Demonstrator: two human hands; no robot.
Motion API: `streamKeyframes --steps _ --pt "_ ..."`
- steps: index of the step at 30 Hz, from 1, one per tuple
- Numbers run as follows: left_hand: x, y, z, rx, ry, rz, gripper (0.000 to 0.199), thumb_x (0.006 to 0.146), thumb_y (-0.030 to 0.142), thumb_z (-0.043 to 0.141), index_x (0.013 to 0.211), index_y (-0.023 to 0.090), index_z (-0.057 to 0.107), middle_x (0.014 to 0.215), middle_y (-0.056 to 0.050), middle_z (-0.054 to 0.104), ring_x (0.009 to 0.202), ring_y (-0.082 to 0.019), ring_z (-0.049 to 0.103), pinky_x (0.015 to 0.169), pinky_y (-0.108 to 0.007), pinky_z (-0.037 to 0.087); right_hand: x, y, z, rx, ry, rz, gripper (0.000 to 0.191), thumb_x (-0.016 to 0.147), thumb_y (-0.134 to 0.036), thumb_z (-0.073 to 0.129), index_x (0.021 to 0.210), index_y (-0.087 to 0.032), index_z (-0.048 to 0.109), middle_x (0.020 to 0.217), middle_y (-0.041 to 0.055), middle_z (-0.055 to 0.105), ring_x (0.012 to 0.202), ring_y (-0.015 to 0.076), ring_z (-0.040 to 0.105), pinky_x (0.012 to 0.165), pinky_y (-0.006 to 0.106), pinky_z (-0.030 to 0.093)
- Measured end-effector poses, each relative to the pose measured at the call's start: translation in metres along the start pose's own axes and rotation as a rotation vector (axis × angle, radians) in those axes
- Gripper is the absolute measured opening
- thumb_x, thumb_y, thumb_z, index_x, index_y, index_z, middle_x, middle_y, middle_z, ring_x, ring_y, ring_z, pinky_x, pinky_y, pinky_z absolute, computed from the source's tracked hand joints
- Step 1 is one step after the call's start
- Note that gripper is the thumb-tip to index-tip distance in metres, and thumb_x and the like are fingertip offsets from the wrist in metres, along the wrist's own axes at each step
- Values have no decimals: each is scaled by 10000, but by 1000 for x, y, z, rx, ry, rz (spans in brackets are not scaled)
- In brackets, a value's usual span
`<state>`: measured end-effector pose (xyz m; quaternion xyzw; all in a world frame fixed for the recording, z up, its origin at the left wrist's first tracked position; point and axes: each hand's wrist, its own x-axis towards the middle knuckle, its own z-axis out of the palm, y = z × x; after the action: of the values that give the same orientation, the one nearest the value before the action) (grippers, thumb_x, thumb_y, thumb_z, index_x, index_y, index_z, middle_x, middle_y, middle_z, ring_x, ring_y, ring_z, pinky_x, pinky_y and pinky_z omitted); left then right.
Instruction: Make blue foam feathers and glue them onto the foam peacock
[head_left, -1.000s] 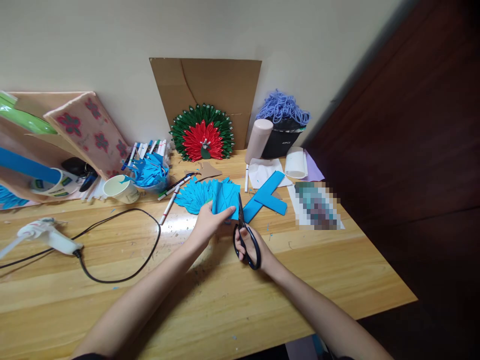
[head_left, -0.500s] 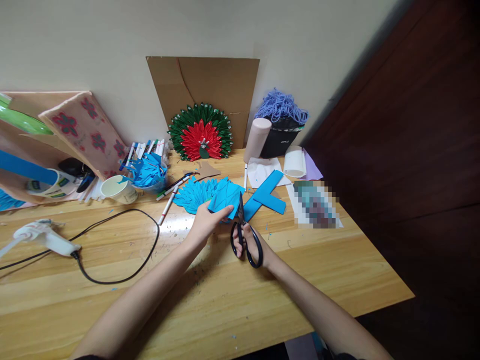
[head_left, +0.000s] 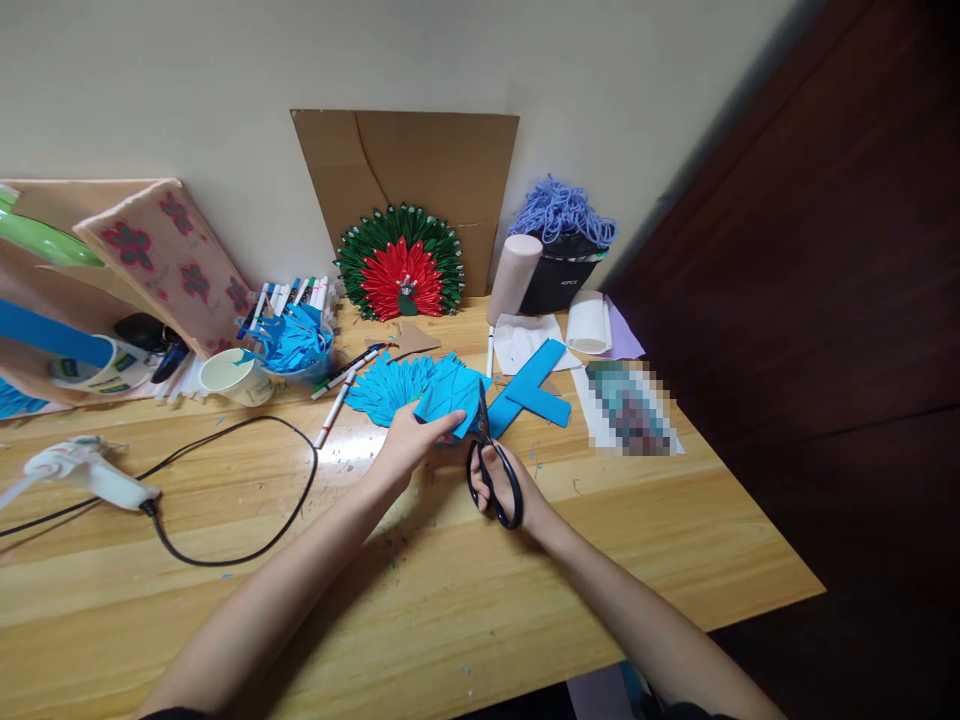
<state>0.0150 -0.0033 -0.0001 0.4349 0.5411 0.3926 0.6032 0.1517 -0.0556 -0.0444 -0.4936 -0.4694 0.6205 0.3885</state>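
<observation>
My left hand pinches a piece of blue paper with dark lines drawn across it. In my right hand is a pair of black-handled scissors, fingers through the loops. The scissor blades point up at the paper's right edge; whether they touch it is hard to make out. Behind the held paper lies a fan of layered blue paper petals, partly covered by it and by my left hand. Folded blue strips cross each other just right of the scissors.
A green and red peacock craft stands against a cardboard sheet at the back. A glue gun with a looping black cord lies left. Nearby are a paper cup, a tub of blue scraps, markers and a pale bottle.
The scissor handles have drawn closer together as my right hand closes. My left hand and the blue paper have hardly moved.
</observation>
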Motion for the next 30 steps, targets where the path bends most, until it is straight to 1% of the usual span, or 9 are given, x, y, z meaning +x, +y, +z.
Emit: streamKeyframes --steps 3,5,8,10,14,18,23,26,30 --pt "-1 3 -1 -17 -13 -7 310 555 373 722 674 139 557 597 7 563 533 -106 522 548 -223 438 0 -4 0 5 19 -6 583 634 -766 398 742 -194 404 431 -95 373 323 70 403 328 181 303" --pt "-1 4 -1 0 -6 -7 314 553 379 722 623 145 525 558 20 524 520 -101 503 525 -216 415 1 -6 0 8 28 -9 565 639 -747 425 761 -195 405 449 -96 369 320 64 389 313 176 299" --pt "1 5 -4 47 95 -10 369 535 404 726 538 165 446 491 44 438 493 -100 472 488 -216 375 2 -5 -1 -1 22 -18 544 650 -729 440 771 -199 405 465 -97 350 320 58 369 305 176 311" --pt "3 5 -5 25 136 24 388 548 426 712 534 171 420 502 51 417 511 -102 477 509 -221 383 2 -3 -2 -9 8 -14 546 644 -731 445 771 -201 405 472 -97 339 327 56 357 307 178 331" --pt "6 8 -8 -72 135 132 409 596 436 670 538 176 360 522 67 371 555 -97 498 572 -214 398 1 -1 -1 -20 -49 0 553 627 -735 458 768 -203 402 483 -94 343 335 51 333 306 180 345" --pt "6 11 -10 -84 190 174 419 606 416 667 540 183 325 512 71 348 572 -108 520 582 -214 391 -2 -8 3 -33 -81 20 561 608 -748 452 750 -210 388 467 -101 336 317 49 309 302 190 333" --pt "7 11 -13 50 194 331 339 681 399 615 548 175 398 533 49 430 569 -104 482 557 -212 353 -8 -15 4 -49 -147 5 574 619 -775 395 724 -210 379 448 -98 343 318 59 338 325 194 309" --pt "7 10 -16 146 190 386 305 706 388 597 566 169 438 558 42 439 544 -92 421 529 -210 317 -7 -7 0 -36 -188 -28 612 624 -797 344 754 -201 390 468 -88 371 351 68 375 361 200 327" --pt "8 7 -17 220 179 404 319 727 386 578 564 173 406 545 46 376 519 -86 350 485 -210 258 -4 8 -4 -34 -204 -41 638 652 -798 272 774 -186 401 465 -79 391 366 72 403 380 195 332"
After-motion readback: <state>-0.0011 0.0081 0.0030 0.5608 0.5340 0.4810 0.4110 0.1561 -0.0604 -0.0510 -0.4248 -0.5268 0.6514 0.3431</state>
